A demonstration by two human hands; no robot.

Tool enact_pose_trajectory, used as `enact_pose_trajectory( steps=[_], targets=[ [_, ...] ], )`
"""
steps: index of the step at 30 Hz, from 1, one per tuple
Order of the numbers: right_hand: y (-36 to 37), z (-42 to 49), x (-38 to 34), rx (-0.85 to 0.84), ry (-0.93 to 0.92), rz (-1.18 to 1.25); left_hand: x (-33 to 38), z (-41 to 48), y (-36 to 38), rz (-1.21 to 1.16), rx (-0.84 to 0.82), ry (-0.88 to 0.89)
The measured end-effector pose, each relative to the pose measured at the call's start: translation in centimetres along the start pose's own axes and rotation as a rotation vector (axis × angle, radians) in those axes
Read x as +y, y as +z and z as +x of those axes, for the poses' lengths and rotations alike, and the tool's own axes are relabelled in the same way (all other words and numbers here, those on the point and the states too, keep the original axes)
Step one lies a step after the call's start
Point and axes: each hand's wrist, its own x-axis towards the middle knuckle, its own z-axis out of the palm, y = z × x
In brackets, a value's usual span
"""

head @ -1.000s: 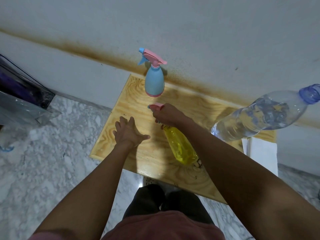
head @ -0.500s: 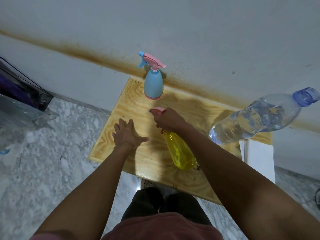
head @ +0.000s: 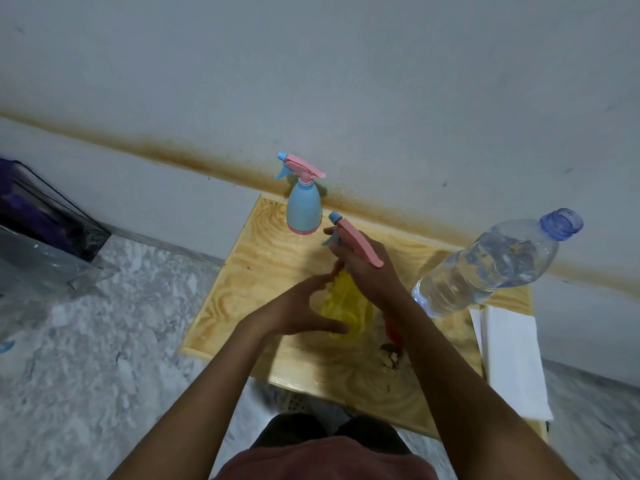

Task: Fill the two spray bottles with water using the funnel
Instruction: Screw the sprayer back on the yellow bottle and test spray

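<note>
right hand curled in a grip, left hand splayed beside it.

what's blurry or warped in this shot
Head view: left hand and yellow bottle are motion-blurred; blue bottle and the spray head in the right hand are fairly sharp; wide-angle distortion bends the wall stain and tilts the water bottle outward; the board shows glare near its front edge.
</note>
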Motion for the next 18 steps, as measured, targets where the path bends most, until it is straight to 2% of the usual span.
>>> enact_pose_trajectory(
  steps=[4,7,12,15,18],
  targets=[
    [-0.6,0.5,-1.0,0.019,-0.11,-0.013,2.3,0.8,1.1,-0.105,0.212,0.098],
    [-1.2,1.2,-1.0,0.137,-0.124,-0.062,3.2,1.6,1.3,-0.149,0.362,0.182],
    [-1.7,2.5,1.2,0.344,0.103,-0.095,4.3,5.1,1.2,-0.096,0.589,0.254],
    [-2.1,4.3,1.8,0.379,0.152,-0.095,4.3,8.0,1.1,-0.061,0.681,0.236],
    [-2.3,6.8,2.1,0.396,0.183,-0.117,4.6,11.0,0.5,-0.076,0.699,0.179]
  ],
)
